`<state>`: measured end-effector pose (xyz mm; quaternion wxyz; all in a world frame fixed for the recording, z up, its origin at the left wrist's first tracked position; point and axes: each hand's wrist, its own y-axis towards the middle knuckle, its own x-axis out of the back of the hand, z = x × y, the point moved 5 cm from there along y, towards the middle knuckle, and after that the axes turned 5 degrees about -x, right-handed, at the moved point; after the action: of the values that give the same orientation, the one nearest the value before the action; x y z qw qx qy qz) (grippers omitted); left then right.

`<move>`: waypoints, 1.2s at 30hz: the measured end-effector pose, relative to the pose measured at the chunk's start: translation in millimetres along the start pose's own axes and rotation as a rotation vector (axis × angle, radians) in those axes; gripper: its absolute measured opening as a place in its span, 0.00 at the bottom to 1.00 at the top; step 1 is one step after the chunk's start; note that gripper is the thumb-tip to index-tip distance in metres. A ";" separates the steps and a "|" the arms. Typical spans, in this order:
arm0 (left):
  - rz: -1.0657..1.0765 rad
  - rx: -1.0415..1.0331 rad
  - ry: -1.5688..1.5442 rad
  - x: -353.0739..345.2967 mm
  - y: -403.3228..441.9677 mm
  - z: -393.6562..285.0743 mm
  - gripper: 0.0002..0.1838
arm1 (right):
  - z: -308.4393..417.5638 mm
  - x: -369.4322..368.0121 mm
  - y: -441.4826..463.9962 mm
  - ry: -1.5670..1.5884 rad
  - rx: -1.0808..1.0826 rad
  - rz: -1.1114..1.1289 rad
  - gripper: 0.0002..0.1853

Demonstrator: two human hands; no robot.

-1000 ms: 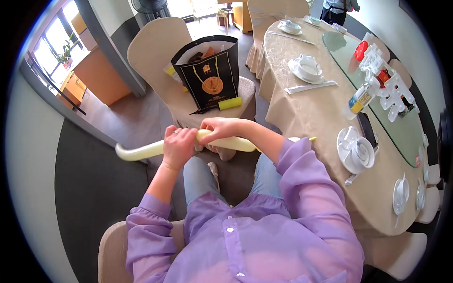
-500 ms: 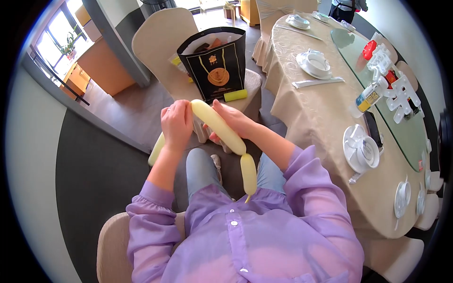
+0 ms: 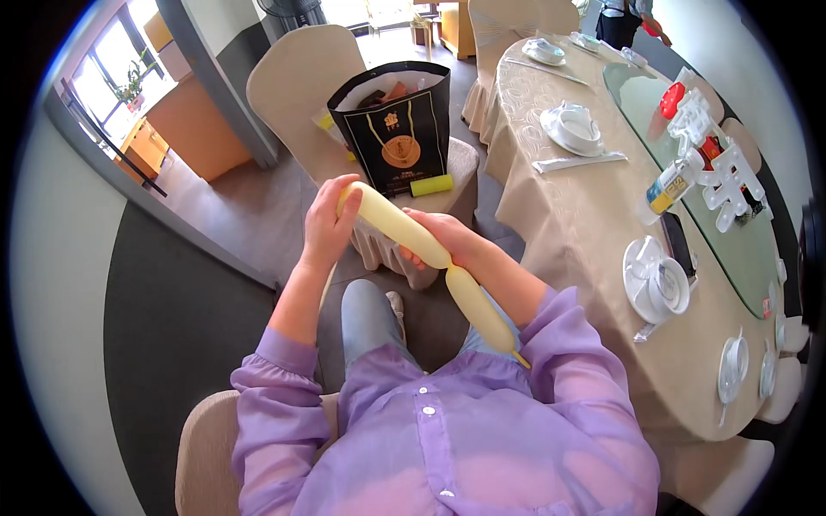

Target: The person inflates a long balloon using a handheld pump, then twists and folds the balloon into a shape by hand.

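The balloon (image 3: 391, 222), twisted once, slants before the chair (image 3: 297, 95), right hand (image 3: 447, 236) curled round its middle, left hand (image 3: 329, 222) closed over its far part. Shaping seems in hand; the next move likely calls for a firm pinch.

i look through a single camera worn on the person's head, facing forward and steeply down. nearest the lens, the sheer purple button-front blouse (image 3: 430, 430) fills the bottom of my view; a little farther off, the long pale-yellow twisted balloon (image 3: 422, 241) sits near the middle. the black paper bag with gold print (image 3: 391, 133) stands beyond it, and the rounded counter under beige patterned cloth (image 3: 564, 215) runs up the right side. dark curves close the corners.
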<state>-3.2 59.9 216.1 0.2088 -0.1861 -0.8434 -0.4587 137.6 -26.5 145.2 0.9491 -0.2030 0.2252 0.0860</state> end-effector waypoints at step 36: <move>0.920 0.027 0.278 -49.4 -14.1 -43.2 0.25 | 2.6 15.0 -49.7 -1.309 0.350 -0.203 0.24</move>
<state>39.2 9.9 201.7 0.5034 -0.4739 -0.6435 -0.3284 164.5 -69.2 157.6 0.9120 0.0271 -0.4043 0.0641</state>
